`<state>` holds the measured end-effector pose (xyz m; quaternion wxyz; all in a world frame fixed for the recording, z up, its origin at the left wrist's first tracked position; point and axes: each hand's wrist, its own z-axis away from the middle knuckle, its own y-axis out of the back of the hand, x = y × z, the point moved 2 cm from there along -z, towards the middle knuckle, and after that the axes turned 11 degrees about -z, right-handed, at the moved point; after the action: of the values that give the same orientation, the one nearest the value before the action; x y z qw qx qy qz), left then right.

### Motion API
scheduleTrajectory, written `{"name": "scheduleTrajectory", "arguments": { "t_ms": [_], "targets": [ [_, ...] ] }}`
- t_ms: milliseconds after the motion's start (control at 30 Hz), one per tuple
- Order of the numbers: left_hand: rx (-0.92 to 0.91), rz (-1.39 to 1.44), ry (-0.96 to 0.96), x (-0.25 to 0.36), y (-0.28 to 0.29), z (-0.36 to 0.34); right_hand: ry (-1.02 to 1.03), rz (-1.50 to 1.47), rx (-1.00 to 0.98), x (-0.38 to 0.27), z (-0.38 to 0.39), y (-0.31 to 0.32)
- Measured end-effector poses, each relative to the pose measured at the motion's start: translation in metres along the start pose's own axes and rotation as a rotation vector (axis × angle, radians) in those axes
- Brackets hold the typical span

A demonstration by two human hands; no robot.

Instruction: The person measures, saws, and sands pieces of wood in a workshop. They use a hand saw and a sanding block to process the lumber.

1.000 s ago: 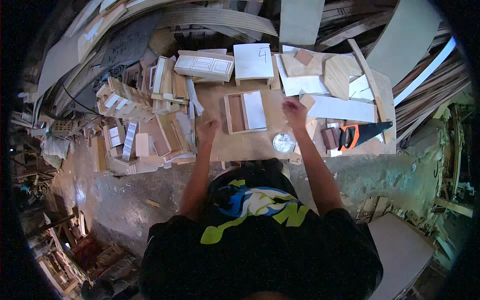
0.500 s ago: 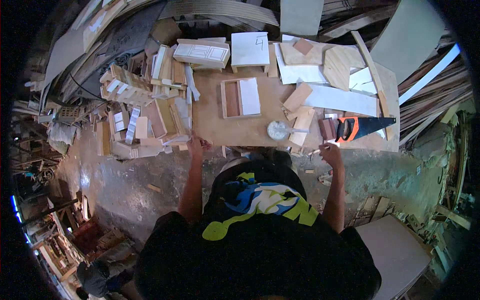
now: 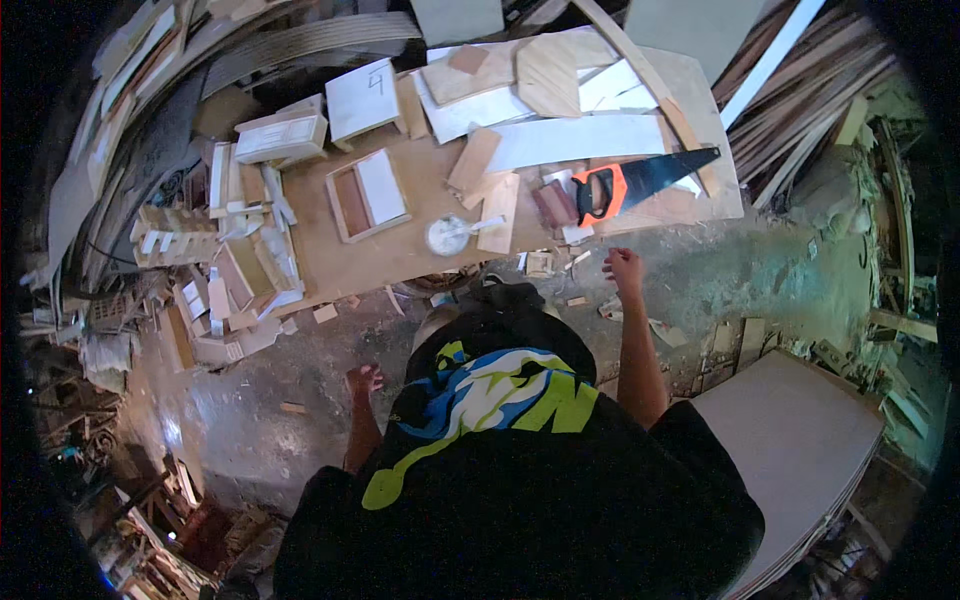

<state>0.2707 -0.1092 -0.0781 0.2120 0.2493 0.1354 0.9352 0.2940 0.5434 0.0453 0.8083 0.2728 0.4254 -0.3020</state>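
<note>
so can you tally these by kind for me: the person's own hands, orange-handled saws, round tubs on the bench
Left hand and right hand: 2
Orange-handled saw: 1
Round tub: 1
Total: 4

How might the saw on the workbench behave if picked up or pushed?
The saw would probably bend somewhat if pressed sideways, as its dark blade looks long and thin. Lifted by its orange and black handle, it may dip at the tip, since the blade extends well beyond. Pushed, it would likely slide rather than roll, being broad and flat.
</note>
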Motion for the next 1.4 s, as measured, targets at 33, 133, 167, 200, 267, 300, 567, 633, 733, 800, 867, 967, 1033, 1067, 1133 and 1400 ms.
{"name": "scheduleTrajectory", "arguments": {
  "t_ms": [33, 133, 167, 200, 267, 300, 567, 633, 733, 800, 867, 967, 1033, 1067, 1133, 1400],
  "targets": [
    [0.008, -0.128, 0.004, 0.005, -0.006, 0.0, 0.001, -0.007, 0.019, 0.009, -0.015, 0.005],
    [0.069, 0.09, -0.018, 0.009, -0.022, 0.009, 0.251, 0.352, -0.058, 0.038, -0.054, -0.011],
    [0.07, 0.088, -0.019, 0.016, -0.028, 0.007, 0.177, 0.345, -0.076, 0.035, -0.049, -0.026],
    [0.009, 0.068, 0.041, 0.033, -0.04, 0.009, 0.181, 0.348, -0.077, 0.031, -0.045, -0.036],
    [-0.049, 0.034, 0.096, 0.062, -0.05, 0.02, -0.12, -0.208, -0.095, 0.03, -0.033, -0.051],
    [-0.056, 0.114, 0.048, 0.062, -0.053, 0.027, -0.113, -0.201, -0.116, 0.026, -0.032, -0.064],
    [-0.207, -0.017, -0.078, 0.092, -0.069, 0.039, -0.344, -0.566, 0.076, 0.021, -0.018, -0.082],
    [-0.171, -0.107, -0.023, 0.087, -0.069, 0.039, -0.353, -0.585, -0.014, 0.02, -0.013, -0.085],
    [-0.206, -0.093, -0.017, 0.084, -0.062, 0.038, -0.41, -0.586, -0.152, 0.02, -0.005, -0.089],
    [-0.218, -0.106, -0.025, 0.089, -0.059, 0.039, -0.459, -0.565, -0.208, 0.017, 0.002, -0.092],
    [-0.225, -0.113, -0.03, 0.09, -0.053, 0.035, -0.519, -0.548, -0.395, 0.006, 0.018, -0.099],
    [-0.275, -0.024, -0.026, 0.079, -0.046, 0.017, -0.411, -0.411, -0.48, 0.008, 0.032, -0.107],
    [-0.193, -0.104, 0.033, 0.086, -0.047, 0.009, -0.223, -0.188, -0.44, 0.01, 0.034, -0.112],
    [-0.193, -0.105, 0.032, 0.09, -0.045, 0.007, -0.222, -0.19, -0.439, 0.012, 0.034, -0.112],
    [-0.352, 0.047, 0.057, 0.094, -0.043, 0.006, 0.033, -0.046, -0.342, 0.01, 0.036, -0.108],
    [0.024, 0.041, -0.419, 0.183, -0.046, 0.052, 0.225, -0.152, -0.175, -0.089, 0.107, -0.083]
  ]
}}
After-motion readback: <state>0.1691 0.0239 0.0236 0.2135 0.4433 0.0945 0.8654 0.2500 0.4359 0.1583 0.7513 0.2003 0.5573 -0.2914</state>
